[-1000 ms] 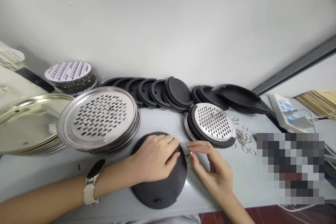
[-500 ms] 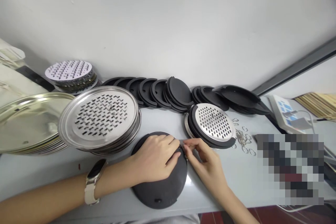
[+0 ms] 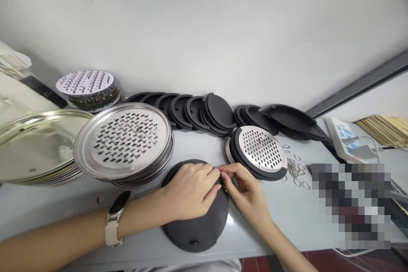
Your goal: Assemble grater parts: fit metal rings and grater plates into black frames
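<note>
A round black disc (image 3: 204, 227) lies flat on the grey table (image 3: 287, 216) near its front edge. My left hand (image 3: 188, 191) rests on top of the disc with its fingers curled at the right rim, a watch on that wrist. My right hand (image 3: 247, 195) meets it at the same spot on the rim, thumb and fingers pinched together on a small metal piece that is mostly hidden. Both hands touch at the disc's upper right edge.
A black ring with a perforated steel plate (image 3: 259, 151) sits just right of the hands, with loose metal rings (image 3: 296, 170) beside it. Stacks of perforated steel plates (image 3: 124, 140), gold trays (image 3: 35, 144) and black discs (image 3: 216, 112) line the back. A power strip (image 3: 349, 140) lies at the right.
My right hand has moved left from beside the disc to its rim and closed its fingers there against my left hand. My left hand and the disc have stayed in place.
</note>
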A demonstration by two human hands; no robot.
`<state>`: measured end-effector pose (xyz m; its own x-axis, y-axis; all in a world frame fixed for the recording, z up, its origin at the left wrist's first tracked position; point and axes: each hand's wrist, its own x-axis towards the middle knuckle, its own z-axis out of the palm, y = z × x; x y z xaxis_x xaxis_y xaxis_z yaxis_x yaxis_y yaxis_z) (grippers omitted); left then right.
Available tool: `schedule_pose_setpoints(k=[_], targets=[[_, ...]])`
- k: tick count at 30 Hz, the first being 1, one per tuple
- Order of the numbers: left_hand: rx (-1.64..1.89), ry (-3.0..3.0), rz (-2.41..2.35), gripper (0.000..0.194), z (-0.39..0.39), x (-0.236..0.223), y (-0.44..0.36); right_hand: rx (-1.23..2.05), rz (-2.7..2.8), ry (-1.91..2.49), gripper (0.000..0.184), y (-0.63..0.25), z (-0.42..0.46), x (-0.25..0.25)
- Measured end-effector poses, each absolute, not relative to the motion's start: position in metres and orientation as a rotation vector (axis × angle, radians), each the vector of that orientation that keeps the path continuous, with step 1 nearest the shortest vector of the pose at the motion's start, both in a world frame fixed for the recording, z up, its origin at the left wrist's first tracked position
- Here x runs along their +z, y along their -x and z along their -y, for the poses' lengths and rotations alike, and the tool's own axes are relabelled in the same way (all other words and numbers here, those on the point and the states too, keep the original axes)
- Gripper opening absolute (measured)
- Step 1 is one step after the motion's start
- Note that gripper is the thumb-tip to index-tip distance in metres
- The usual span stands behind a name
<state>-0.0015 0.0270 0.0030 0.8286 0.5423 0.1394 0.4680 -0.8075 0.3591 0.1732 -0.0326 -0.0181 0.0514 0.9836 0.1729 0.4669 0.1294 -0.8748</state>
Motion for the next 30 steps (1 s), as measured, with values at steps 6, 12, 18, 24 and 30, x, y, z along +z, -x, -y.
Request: schedule_pose_setpoints(k=[6,12,18,24,30], targets=[[0.346,-2.704,-0.763,0.021,-0.0264,0.0047,0.0019,0.719,1.579,1.444,0.013,-0.1721,0.0337,-0.0160],[0.335,-2.699,-0.776,0.021,-0.0254,0.0055,0.0019,0.721,1.581,1.398,0.019,-0.1717,0.0347,-0.0160],[0.347,-2.666,-0.817,0.021,-0.0258,0.0053,0.0018,0.731,1.564,1.414,0.017,-0.1673,0.0354,-0.0156],[0.356,-2.664,-0.828,0.021,-0.0257,0.0070,0.0021,0.747,1.495,1.424,0.014,-0.1681,0.0340,-0.0169],[0.355,-2.670,-0.802,0.020,-0.0258,0.0076,0.0025,0.740,1.531,1.489,0.010,-0.1695,0.0333,-0.0163]])
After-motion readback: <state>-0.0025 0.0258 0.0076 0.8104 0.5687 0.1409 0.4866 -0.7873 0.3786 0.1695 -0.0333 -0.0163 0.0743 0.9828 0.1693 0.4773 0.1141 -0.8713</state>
